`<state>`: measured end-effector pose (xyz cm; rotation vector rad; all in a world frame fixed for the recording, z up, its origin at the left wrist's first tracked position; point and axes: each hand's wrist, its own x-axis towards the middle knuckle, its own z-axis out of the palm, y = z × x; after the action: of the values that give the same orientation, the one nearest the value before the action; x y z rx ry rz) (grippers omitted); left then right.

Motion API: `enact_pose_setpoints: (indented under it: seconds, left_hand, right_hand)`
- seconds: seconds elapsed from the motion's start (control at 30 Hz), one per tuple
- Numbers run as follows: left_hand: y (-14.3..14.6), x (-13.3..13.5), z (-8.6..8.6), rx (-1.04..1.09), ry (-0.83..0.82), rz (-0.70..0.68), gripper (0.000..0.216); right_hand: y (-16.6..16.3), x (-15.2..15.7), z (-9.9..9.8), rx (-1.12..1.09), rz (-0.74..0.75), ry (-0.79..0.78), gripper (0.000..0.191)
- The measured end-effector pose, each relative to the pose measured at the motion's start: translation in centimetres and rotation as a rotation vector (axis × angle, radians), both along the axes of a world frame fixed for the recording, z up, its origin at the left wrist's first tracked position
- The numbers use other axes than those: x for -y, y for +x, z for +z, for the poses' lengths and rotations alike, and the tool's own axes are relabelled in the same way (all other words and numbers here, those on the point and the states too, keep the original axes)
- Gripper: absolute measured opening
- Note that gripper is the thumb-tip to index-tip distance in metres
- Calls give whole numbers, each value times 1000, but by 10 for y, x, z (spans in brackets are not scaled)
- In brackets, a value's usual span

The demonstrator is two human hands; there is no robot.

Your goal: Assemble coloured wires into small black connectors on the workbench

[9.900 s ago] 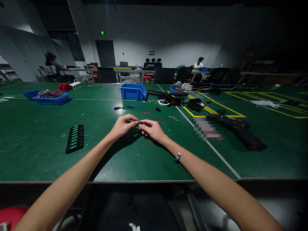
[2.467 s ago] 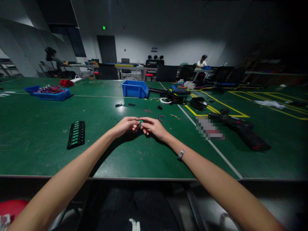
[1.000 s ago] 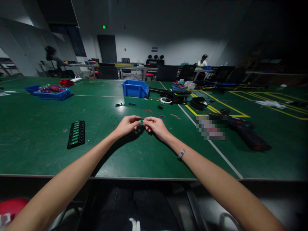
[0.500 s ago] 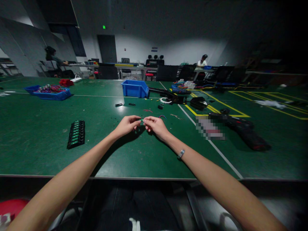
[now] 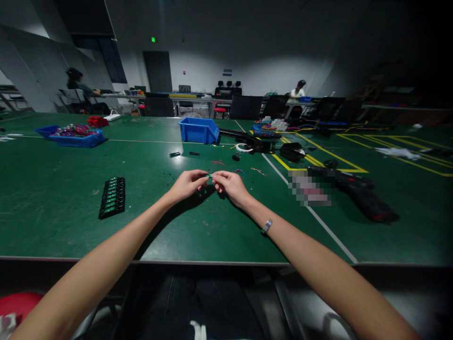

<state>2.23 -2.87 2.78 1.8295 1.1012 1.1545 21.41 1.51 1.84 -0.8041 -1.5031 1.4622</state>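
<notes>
Both my hands meet above the middle of the green table (image 5: 53, 208). My left hand (image 5: 186, 185) and my right hand (image 5: 230, 186) each pinch an end of one small green part (image 5: 209, 176), fingertips closed on it. The part is tiny and mostly hidden by the fingers. A silver band sits on my right wrist (image 5: 266, 227). To the left lies a black tray (image 5: 112, 196) with a row of several green parts. Short coloured wire pieces (image 5: 239, 171) lie just beyond my right hand.
A blue bin (image 5: 198, 130) stands further back, and a second blue bin (image 5: 72, 136) of coloured parts is at far left. Black tools (image 5: 361, 197) and cables lie at right near yellow floor-style markings. Two people sit at distant tables. The table's front edge runs below my forearms.
Over ten seconds the hands stayed together, pinching the small part, rising slightly off the table since 2.5 s ago. Over the last second nothing visibly moved.
</notes>
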Motion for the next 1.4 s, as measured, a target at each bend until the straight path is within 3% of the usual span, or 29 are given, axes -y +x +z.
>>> enact_pose_setpoints:
  seconds: [0.57,1.03,1.4]
  left_hand:
    - [0,6,2,-196,195,135,45]
    - [0,5,2,-132,115,104,46]
    - [2,6,6,52,0,37,48]
  right_hand:
    - [-2,-2,-2,-21,-18,-1,30]
    - [-1,-2,-1,-52,-11,-18,31]
    - [-1,-2,-2,-15,-8,-1,33]
